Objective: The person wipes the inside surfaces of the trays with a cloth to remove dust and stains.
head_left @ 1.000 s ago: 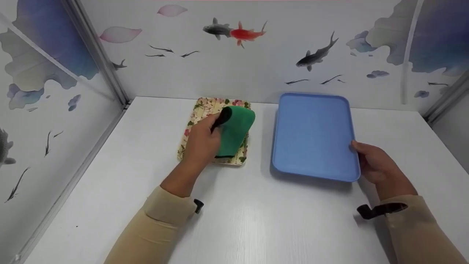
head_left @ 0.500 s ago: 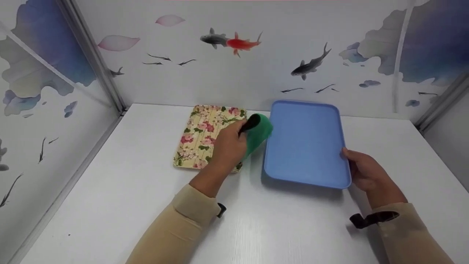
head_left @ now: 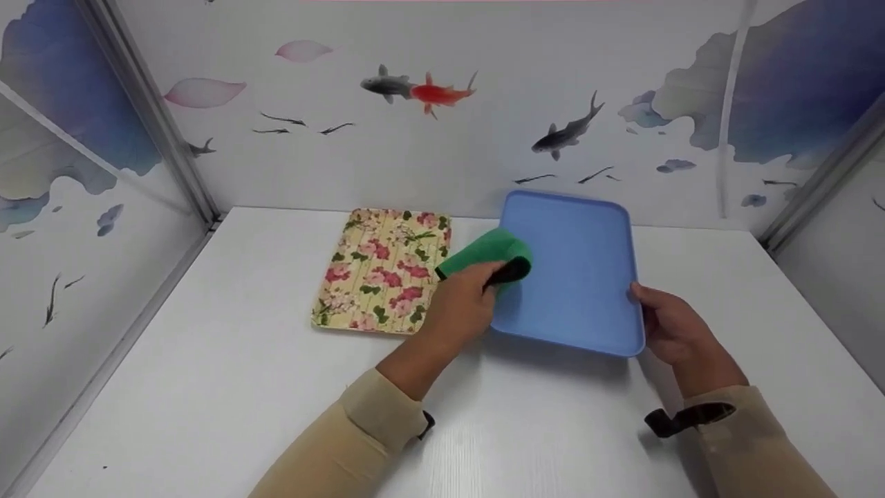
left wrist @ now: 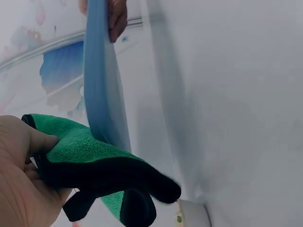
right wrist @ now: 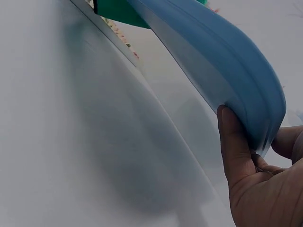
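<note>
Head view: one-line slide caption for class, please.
Right hand holds the blue tray; left hand grips the cloth at the tray's edge.

Above the sleeves (head_left: 339,443) over there, the head view looks forward and down, far enough back to take in tray (head_left: 570,277), cloth (head_left: 484,250) and wall (head_left: 276,173). The left wrist view, close at the left hand (left wrist: 21,182), faces the tray edge-on, turned sideways. The right wrist view, just as near, looks along the tray's outer side. All three share tray and cloth.
</note>
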The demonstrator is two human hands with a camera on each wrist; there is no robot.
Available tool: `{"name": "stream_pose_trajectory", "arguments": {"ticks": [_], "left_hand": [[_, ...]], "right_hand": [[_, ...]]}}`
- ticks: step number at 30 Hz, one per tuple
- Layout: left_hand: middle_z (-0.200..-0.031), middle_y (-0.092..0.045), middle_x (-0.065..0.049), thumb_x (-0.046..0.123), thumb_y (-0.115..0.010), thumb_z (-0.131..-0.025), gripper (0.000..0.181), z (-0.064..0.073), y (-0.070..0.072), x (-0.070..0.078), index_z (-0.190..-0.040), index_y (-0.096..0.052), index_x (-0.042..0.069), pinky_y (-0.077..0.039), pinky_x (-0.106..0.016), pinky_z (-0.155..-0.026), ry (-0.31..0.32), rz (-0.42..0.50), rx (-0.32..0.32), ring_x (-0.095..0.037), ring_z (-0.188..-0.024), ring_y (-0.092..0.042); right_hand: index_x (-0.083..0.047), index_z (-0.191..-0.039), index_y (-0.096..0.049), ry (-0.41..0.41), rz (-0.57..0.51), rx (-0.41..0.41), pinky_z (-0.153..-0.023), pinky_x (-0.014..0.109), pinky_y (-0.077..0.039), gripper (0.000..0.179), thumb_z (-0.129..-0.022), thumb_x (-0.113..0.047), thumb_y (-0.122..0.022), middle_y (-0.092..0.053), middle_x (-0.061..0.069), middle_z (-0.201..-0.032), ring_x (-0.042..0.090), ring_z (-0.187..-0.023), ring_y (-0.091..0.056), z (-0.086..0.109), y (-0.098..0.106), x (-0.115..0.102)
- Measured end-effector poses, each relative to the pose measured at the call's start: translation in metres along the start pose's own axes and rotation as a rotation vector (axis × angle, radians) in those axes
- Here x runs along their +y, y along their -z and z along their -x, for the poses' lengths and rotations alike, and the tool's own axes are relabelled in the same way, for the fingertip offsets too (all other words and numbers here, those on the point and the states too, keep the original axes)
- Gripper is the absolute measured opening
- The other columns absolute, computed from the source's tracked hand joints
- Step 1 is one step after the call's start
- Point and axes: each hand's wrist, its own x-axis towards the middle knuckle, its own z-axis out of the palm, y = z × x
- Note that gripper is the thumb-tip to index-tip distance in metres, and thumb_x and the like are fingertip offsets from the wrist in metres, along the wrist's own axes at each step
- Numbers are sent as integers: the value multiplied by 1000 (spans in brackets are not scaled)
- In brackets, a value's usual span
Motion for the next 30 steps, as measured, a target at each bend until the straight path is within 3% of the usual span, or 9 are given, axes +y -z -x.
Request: {"name": "stream_pose_trajectory", "arguments": {"ticks": [4, 11, 18, 22, 27, 30], "left_hand": [[-143, -66, -4, 12, -60, -105, 38, 3, -7, -4, -143, -63, 14, -51, -37, -111, -20, -52, -37, -20, -134, -61], [-140, -67, -6, 16, -67, -102, 38, 5, -10, -7, -139, -65, 13, -50, -38, -112, -63, -186, -95, -22, -135, -59], [-127, -74, -3, 20, -70, -100, 28, 5, -14, -4, -126, -74, 10, -52, -36, -110, -211, -451, -110, -20, -126, -65], [-114, -77, 0, 24, -70, -100, 20, 4, -19, -1, -116, -76, 13, -54, -33, -106, -242, -568, -107, -17, -114, -70], [-104, -78, 0, 25, -70, -100, 16, 3, -23, 4, -110, -76, 14, -55, -34, -103, -250, -611, -100, -17, -105, -72], [-103, -79, 0, 24, -71, -100, 15, 3, -26, 8, -110, -76, 14, -56, -35, -100, -262, -610, -97, -18, -103, -73]], "right_hand": [[1, -165, -8, 7, 12, 16, -91, 22, -54, 85, -106, -34, -58, -63, -13, -115, 4, -105, -65, -1, -3, 1], [-1, -166, -6, -10, 21, 42, -95, 22, -50, 88, -106, -38, -58, -41, 3, -147, 7, -114, -55, -3, -7, 3], [-1, -166, -8, 19, 11, 44, -96, 21, -50, 87, -106, -37, -59, -45, -1, -141, 5, -113, -58, 1, -6, 2], [0, -166, -10, 30, 5, 57, -97, 22, -50, 85, -106, -36, -58, -41, 3, -148, 5, -114, -57, 1, -6, 2], [0, -166, -9, 36, -6, 78, -99, 23, -46, 82, -107, -34, -55, -32, 9, -158, 9, -121, -50, 0, -7, 1], [0, -165, -8, 38, -29, 88, -99, 21, -46, 82, -107, -32, -55, -36, 7, -155, 8, -120, -50, 0, -6, 1]]}}
